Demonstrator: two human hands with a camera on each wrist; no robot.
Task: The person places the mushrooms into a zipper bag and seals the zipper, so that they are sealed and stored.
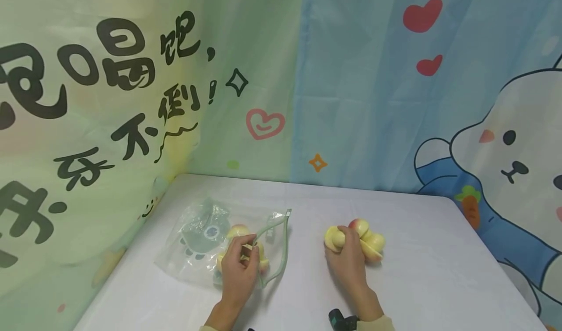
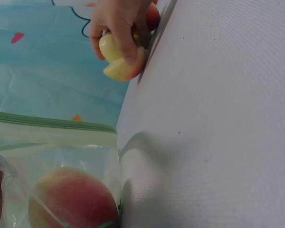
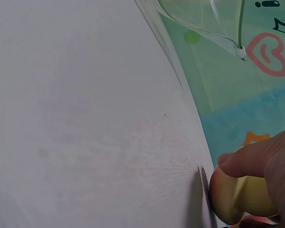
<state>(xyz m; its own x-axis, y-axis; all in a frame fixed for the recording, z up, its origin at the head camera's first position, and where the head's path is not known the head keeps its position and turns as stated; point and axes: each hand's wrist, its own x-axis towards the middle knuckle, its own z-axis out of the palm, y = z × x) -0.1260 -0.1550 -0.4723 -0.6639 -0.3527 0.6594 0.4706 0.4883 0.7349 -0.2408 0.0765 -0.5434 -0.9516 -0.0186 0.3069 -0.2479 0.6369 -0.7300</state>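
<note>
A clear zip bag (image 1: pixel 175 253) with a green rim lies on the table, its mouth to the right. Peach-like fruit (image 2: pixel 73 199) with red and yellow skin shows inside it. My left hand (image 1: pixel 239 270) pinches the bag near its mouth, thumb and fingers bent at the rim. To the right, my right hand (image 1: pixel 349 260) grips a pale yellow piece of the fruit (image 1: pixel 334 238) in a small cluster. Other pieces (image 1: pixel 373 245), yellow with red skin, sit beside its fingers. In the right wrist view the thumb (image 3: pixel 242 161) presses on a fruit piece (image 3: pixel 225 194).
A white-covered table (image 1: pixel 421 272) spreads under everything. Behind it hangs a printed curtain (image 1: pixel 351 101) with hearts, lettering and a cartoon bear. A dark device (image 1: pixel 342 320) sits at my right wrist, near the table's front. The bag's raised rim (image 2: pixel 52 122) stands between the two hands.
</note>
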